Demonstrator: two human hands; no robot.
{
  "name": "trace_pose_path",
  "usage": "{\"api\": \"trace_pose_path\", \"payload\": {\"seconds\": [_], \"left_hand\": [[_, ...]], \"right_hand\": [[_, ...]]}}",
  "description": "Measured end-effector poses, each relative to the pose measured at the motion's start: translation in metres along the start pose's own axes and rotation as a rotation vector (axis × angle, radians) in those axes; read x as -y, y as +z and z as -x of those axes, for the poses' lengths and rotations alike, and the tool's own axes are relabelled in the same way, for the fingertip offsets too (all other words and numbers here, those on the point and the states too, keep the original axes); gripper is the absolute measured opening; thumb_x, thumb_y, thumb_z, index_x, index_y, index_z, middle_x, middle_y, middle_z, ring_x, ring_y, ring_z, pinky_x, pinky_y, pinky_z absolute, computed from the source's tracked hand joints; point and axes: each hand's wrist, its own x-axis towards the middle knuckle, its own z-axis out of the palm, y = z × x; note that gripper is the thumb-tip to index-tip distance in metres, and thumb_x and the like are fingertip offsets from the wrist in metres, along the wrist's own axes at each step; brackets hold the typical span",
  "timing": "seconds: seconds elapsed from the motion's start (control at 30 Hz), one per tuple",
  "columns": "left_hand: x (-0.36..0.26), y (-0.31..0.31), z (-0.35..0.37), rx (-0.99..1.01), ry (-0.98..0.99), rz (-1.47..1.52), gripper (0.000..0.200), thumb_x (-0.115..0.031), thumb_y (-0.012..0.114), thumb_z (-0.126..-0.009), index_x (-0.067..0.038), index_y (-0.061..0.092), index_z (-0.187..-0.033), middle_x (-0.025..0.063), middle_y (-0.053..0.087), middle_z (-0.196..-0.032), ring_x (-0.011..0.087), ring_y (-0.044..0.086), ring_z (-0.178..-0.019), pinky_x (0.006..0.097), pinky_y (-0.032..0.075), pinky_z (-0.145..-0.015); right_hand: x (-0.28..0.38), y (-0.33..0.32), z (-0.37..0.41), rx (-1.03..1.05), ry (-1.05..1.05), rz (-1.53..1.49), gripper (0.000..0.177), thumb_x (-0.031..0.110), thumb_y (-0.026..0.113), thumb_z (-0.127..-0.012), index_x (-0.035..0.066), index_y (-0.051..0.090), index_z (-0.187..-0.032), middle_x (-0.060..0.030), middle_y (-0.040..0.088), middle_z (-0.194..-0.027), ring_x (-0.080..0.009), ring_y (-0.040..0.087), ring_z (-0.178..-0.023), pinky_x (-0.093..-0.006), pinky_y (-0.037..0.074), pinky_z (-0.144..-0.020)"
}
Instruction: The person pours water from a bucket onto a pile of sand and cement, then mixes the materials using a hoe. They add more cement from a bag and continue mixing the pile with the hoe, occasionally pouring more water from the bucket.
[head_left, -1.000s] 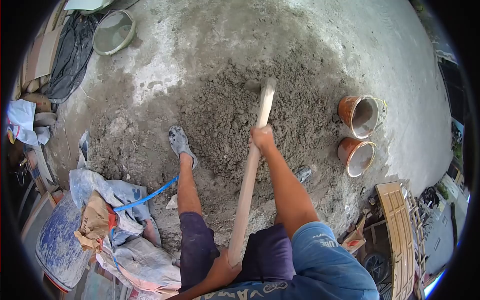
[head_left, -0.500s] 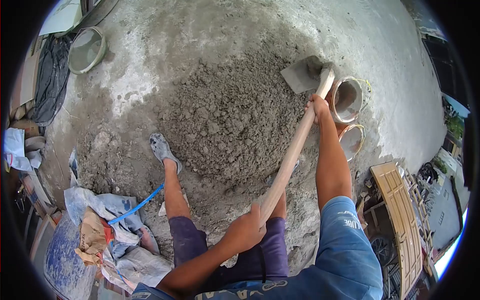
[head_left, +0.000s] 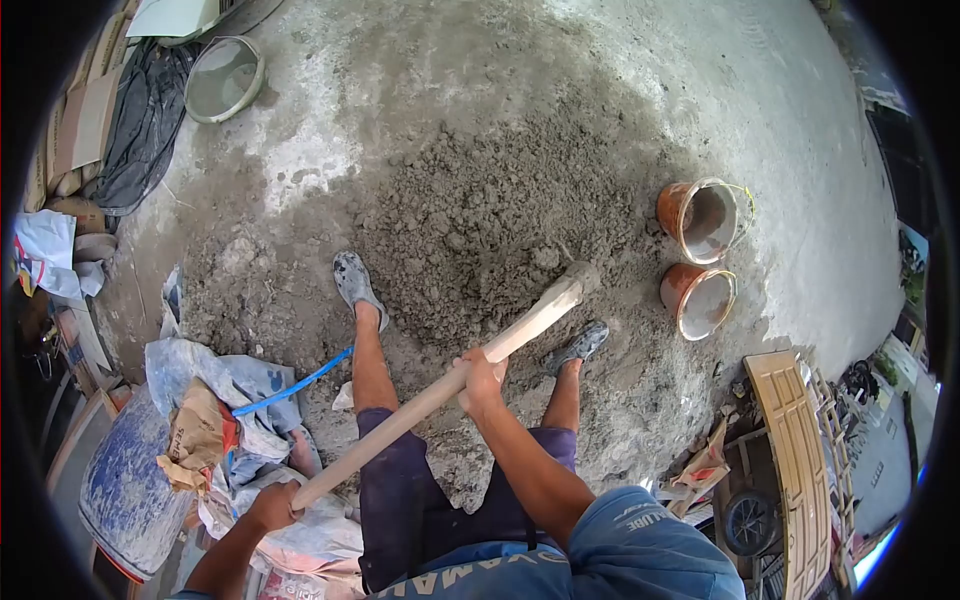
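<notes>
A long wooden handle runs from lower left to upper right across my legs. Closed round its rear end, at the lower left, is my left hand. My right hand grips it further up, in front of my knees. The tool's head is at the near right part of a heap of wet grey mortar, its blade hidden in or behind the mix. Two orange buckets, one upper and one lower, stand to the right of the heap.
A round basin sits at the upper left. Sacks and torn paper lie beside a blue-white wheelbarrow tray at the lower left. A wooden door panel leans at the right. My shoes flank the heap's near edge.
The tool's head has moved from beside the buckets down and left into the heap. Both hands have moved down and left with the handle, and the buckets now show more fully.
</notes>
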Motion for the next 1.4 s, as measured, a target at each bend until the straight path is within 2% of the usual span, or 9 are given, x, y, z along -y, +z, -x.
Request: {"api": "trace_pose_path", "payload": {"seconds": [0.1,0.27,0.37,0.47,0.6,0.83,1.0,1.23,1.4], "left_hand": [[0.039,0.035,-0.071,-0.157,0.102,-0.07,0.028,-0.018,0.07,-0.065,-0.006,0.056,-0.087,0.0159,0.062,-0.089,0.0354,0.059,-0.089,0.0441,0.047,-0.08],[-0.197,0.006,-0.276,-0.247,0.509,0.329,0.04,-0.019,0.065,-0.066,-0.002,0.059,-0.102,0.0211,0.063,-0.078,0.0408,0.062,-0.076,0.0469,0.05,-0.067],[-0.318,-0.018,-0.299,-0.272,0.471,0.411,0.041,-0.017,0.065,-0.071,-0.001,0.046,-0.103,0.0252,0.061,-0.075,0.0455,0.06,-0.073,0.05,0.049,-0.063],[-0.352,-0.033,-0.211,-0.13,0.306,0.571,0.041,-0.018,0.063,-0.079,0.004,0.037,-0.102,0.0306,0.059,-0.075,0.0477,0.06,-0.073,0.0531,0.048,-0.065],[-0.302,-0.041,-0.068,0.237,-0.046,0.588,0.053,-0.024,0.063,-0.083,0.007,0.032,-0.111,0.0317,0.06,-0.078,0.0466,0.063,-0.074,0.0498,0.05,-0.068],[-0.076,0.026,0.012,0.058,-0.031,0.309,0.037,-0.024,0.065,-0.077,-0.001,0.05,-0.102,0.0209,0.062,-0.075,0.0421,0.063,-0.068,0.0467,0.051,-0.06],[-0.011,0.05,-0.116,-0.233,0.328,0.003,0.03,-0.019,0.066,-0.069,-0.004,0.055,-0.093,0.0178,0.061,-0.075,0.0406,0.061,-0.076,0.0485,0.05,-0.07],[-0.294,-0.045,-0.408,-0.168,0.551,0.55,0.046,-0.017,0.066,-0.076,0.001,0.045,-0.113,0.0243,0.059,-0.088,0.0372,0.062,-0.08,0.0445,0.048,-0.07],[-0.411,-0.099,-0.447,-0.171,0.49,0.66,0.042,-0.014,0.065,-0.073,0.004,0.049,-0.107,0.0237,0.062,-0.087,0.0366,0.063,-0.079,0.0419,0.049,-0.069]], "right_hand": [[0.012,-0.002,0.038,0.117,-0.328,-0.065,0.05,-0.004,0.056,-0.078,0.011,0.026,-0.115,-0.0111,0.052,-0.084,-0.0214,0.056,-0.064,-0.0383,0.052,-0.058],[0.264,0.039,0.0,0.135,-0.963,0.122,0.025,0.009,0.056,-0.08,0.006,0.039,-0.098,-0.0076,0.051,-0.07,-0.0167,0.051,-0.052,-0.033,0.048,-0.048],[0.382,0.079,-0.074,0.134,-0.948,0.414,0.015,0.018,0.055,-0.082,0.006,0.047,-0.082,-0.0032,0.05,-0.061,-0.0137,0.05,-0.05,-0.0294,0.046,-0.048],[0.337,0.097,-0.146,0.043,-0.558,0.696,0.013,0.016,0.054,-0.081,0.004,0.048,-0.083,-0.0042,0.051,-0.059,-0.015,0.051,-0.047,-0.0306,0.047,-0.046],[0.096,0.021,-0.187,0.139,0.072,0.628,0.012,0.016,0.052,-0.084,0.005,0.048,-0.084,-0.0055,0.048,-0.059,-0.0199,0.048,-0.046,-0.0363,0.047,-0.046],[-0.004,0.015,-0.043,0.033,-0.099,0.301,0.038,0.004,0.054,-0.081,0.013,0.028,-0.106,-0.01,0.047,-0.079,-0.0206,0.052,-0.057,-0.0372,0.048,-0.045],[0.053,0.031,-0.036,0.081,-0.393,0.16,0.054,0.001,0.053,-0.079,0.013,0.022,-0.121,-0.0108,0.047,-0.079,-0.0201,0.053,-0.056,-0.0373,0.051,-0.048],[0.358,0.103,-0.22,0.151,-0.889,0.508,0.039,0.004,0.057,-0.08,0.005,0.03,-0.109,-0.0094,0.054,-0.071,-0.0184,0.057,-0.055,-0.0341,0.05,-0.047],[0.42,0.127,-0.27,-0.156,-0.848,0.903,0.055,0.013,0.06,-0.078,-0.003,0.029,-0.12,-0.0171,0.061,-0.079,-0.0241,0.064,-0.059,-0.0386,0.054,-0.052]]}}
